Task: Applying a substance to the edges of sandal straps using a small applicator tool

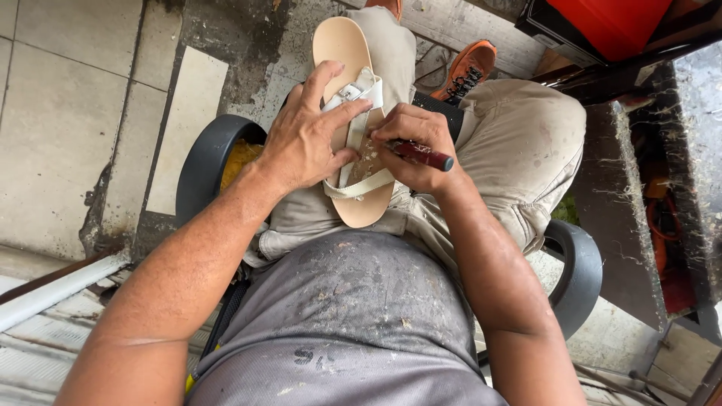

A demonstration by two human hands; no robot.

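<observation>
We see a grey, dust-flecked T-shirt (353,316) nearest, then beige trousers (526,143). Across the lap lies a tan flat-soled sandal with cream straps (347,53), toe end pointing away. Left hand (304,135) spread flat, fingers pressing straps and sole down, seemingly to steady it on the thigh. Right hand (410,146) clenched around a dark red-handled tool (423,156), its working end hidden against the scuffed, crumb-strewn insole under the straps. Black rounded chair arms (207,162) flank the seat. Beyond the knees, orange sneakers (468,69) on worn concrete. Far right, a red box-like container (609,22); contents not visible.
</observation>
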